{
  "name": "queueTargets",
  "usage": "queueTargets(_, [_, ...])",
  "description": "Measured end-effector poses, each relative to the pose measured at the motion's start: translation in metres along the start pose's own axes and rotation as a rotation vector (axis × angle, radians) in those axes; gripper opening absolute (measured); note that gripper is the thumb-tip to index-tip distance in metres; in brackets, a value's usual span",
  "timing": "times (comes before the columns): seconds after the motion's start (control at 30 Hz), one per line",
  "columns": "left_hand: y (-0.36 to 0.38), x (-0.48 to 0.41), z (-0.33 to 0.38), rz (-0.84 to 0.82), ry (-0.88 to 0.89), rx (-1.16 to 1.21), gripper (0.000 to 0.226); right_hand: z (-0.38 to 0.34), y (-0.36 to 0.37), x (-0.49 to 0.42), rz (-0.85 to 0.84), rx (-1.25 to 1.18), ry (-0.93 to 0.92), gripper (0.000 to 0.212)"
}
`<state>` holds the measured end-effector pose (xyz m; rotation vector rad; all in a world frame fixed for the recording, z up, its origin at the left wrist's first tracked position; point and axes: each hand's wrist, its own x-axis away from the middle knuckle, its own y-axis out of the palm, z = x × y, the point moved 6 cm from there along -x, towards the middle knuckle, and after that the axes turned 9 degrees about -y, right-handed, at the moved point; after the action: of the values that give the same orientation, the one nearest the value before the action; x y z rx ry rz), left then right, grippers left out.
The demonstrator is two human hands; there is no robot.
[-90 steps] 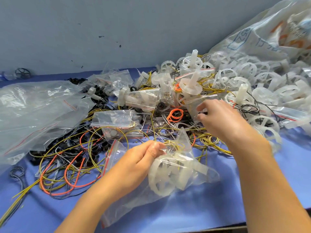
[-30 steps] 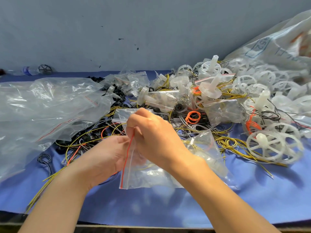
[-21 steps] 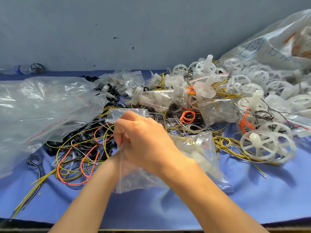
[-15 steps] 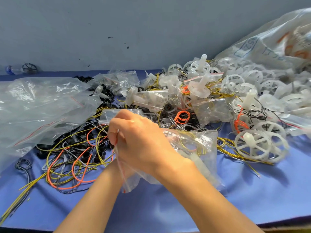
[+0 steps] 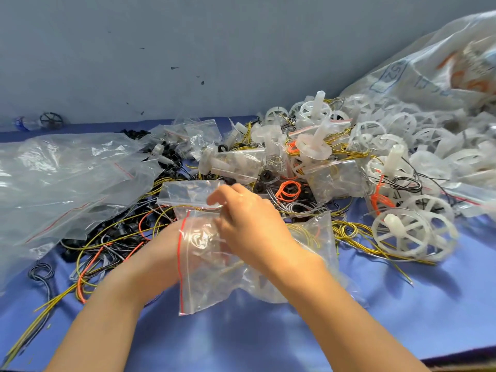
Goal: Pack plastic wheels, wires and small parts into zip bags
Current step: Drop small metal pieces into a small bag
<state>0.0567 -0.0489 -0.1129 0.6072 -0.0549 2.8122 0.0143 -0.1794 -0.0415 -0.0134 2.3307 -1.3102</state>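
I hold a clear zip bag (image 5: 206, 280) with a red seal strip above the blue table, its mouth facing left. White plastic parts and yellow wire show through it. My right hand (image 5: 249, 224) lies over the bag's top and pinches it near the upper corner. My left hand (image 5: 163, 253) is behind the bag, mostly hidden by the plastic, gripping it near the seal strip. A white spoked wheel (image 5: 402, 234) lies to the right. Loose yellow, orange and black wires (image 5: 107, 248) spread out to the left.
A large crumpled clear bag (image 5: 67, 181) covers the left side. Small zip bags (image 5: 193, 135) and filled bags sit at the back centre. A heap of white wheels (image 5: 429, 140) spills from a big printed sack (image 5: 429, 65) at the right. A blue wall stands behind.
The bag has turned so its red seal strip now hangs down on the left. My right hand has shifted right along the bag's top. Three seconds ago it was reaching into the pile.
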Motion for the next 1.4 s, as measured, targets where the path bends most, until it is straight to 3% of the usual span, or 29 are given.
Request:
queueTargets(0.07, [-0.003, 0.001, 0.004, 0.022, 0.023, 0.057, 0.022, 0.016, 0.006, 0.003, -0.136, 0.071, 0.096, 0.03])
queueTargets(0.17, [-0.023, 0.003, 0.017, 0.282, 0.122, 0.212, 0.031, 0.03, 0.013, 0.008, -0.312, 0.07, 0.2, 0.029])
queueTargets(0.23, [-0.032, 0.006, 0.025, 0.404, 0.239, 0.175, 0.032, 0.033, 0.015, 0.009, -0.389, 0.006, 0.227, 0.027])
queueTargets(0.37, [-0.037, 0.013, 0.047, 0.694, 0.549, -0.374, 0.03, 0.036, 0.017, 0.01, -0.476, -0.061, 0.228, 0.025])
queueTargets(0.43, [-0.028, 0.005, 0.055, 0.727, 0.612, -0.692, 0.026, 0.035, 0.019, 0.009, -0.496, -0.058, 0.204, 0.025])
queueTargets(0.53, [-0.013, -0.023, 0.048, 0.609, 0.509, -1.019, 0.031, 0.033, 0.017, 0.005, -0.487, -0.051, 0.163, 0.026])
queueTargets(0.63, [-0.005, -0.041, 0.041, 0.566, 0.367, -1.168, 0.048, 0.032, 0.009, 0.0, -0.438, -0.055, 0.133, 0.029])
queueTargets(0.8, [-0.001, -0.045, 0.052, 0.659, 0.378, -1.167, 0.032, 0.036, 0.004, -0.005, -0.373, -0.089, 0.127, 0.028])
queueTargets(0.9, [0.002, -0.027, 0.068, 0.688, 0.51, -0.961, 0.028, 0.043, 0.003, -0.011, -0.253, -0.14, 0.149, 0.03])
queueTargets(1.0, [0.008, 0.012, 0.102, 0.715, 0.767, -0.829, 0.027, 0.055, -0.006, -0.016, -0.025, -0.203, 0.189, 0.062])
queueTargets(1.1, [0.031, 0.062, 0.141, 0.685, 1.114, -0.921, 0.029, 0.054, -0.021, -0.019, 0.165, -0.296, 0.158, 0.096])
queueTargets(1.17, [0.044, 0.087, 0.156, 0.699, 1.242, -0.963, 0.031, 0.048, -0.03, -0.021, 0.247, -0.393, 0.08, 0.084])
queueTargets(1.27, [0.054, 0.11, 0.162, 0.715, 1.339, -0.908, 0.026, 0.036, -0.037, -0.02, 0.289, -0.648, -0.03, 0.024])
queueTargets(1.33, [0.049, 0.112, 0.16, 0.698, 1.291, -0.732, 0.029, 0.038, -0.038, -0.017, 0.332, -0.897, 0.013, 0.017])
queueTargets(1.4, [0.039, 0.098, 0.154, 0.63, 1.102, -0.516, 0.054, 0.042, -0.04, -0.014, 0.357, -1.086, 0.095, 0.017])
